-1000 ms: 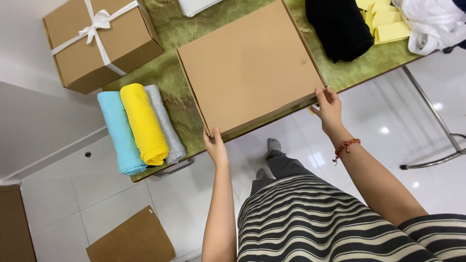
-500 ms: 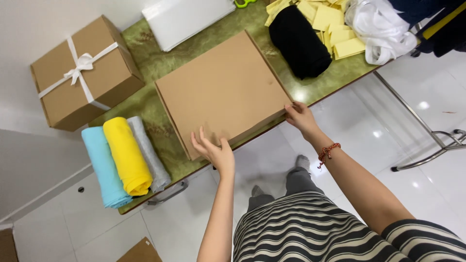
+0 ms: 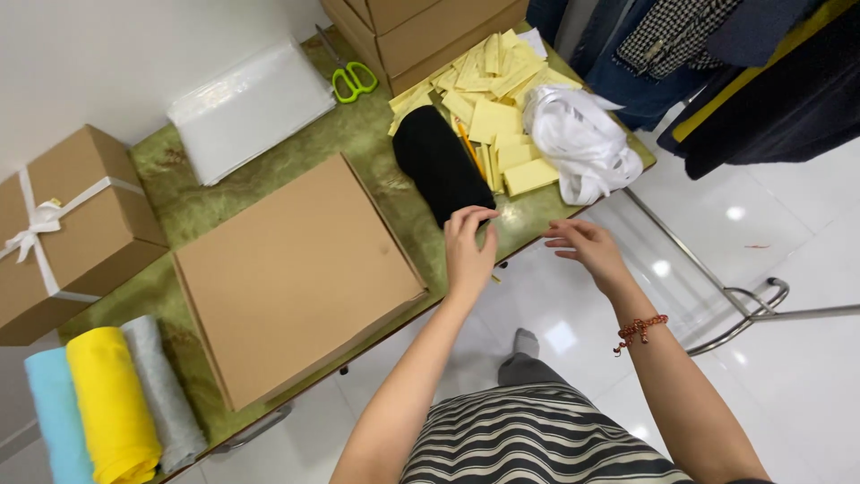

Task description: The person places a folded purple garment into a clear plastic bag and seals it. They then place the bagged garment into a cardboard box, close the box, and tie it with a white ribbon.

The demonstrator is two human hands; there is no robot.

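My left hand (image 3: pixel 468 246) hovers at the near end of a black rolled cloth (image 3: pixel 439 161) lying on the green table (image 3: pixel 358 134), fingertips touching or just above it. My right hand (image 3: pixel 587 246) is open beyond the table's edge, to the right of the roll, holding nothing; a red bead bracelet (image 3: pixel 640 330) circles its wrist. A flat brown cardboard box (image 3: pixel 291 273) lies shut on the table left of my left hand, no hand on it.
A ribboned brown box (image 3: pixel 63 229) stands at left. Blue, yellow and grey rolled cloths (image 3: pixel 107 408) lie at the table's near left. Behind are a white plastic sheet (image 3: pixel 251 108), green scissors (image 3: pixel 354 81), yellow paper slips (image 3: pixel 502 99), white ribbon (image 3: pixel 582 139), stacked cartons (image 3: pixel 421 27) and hanging clothes (image 3: pixel 717 63).
Both hands let go of the flat brown box and moved right toward the black roll. The view swung right, bringing the scissors, slips and clothes into sight.
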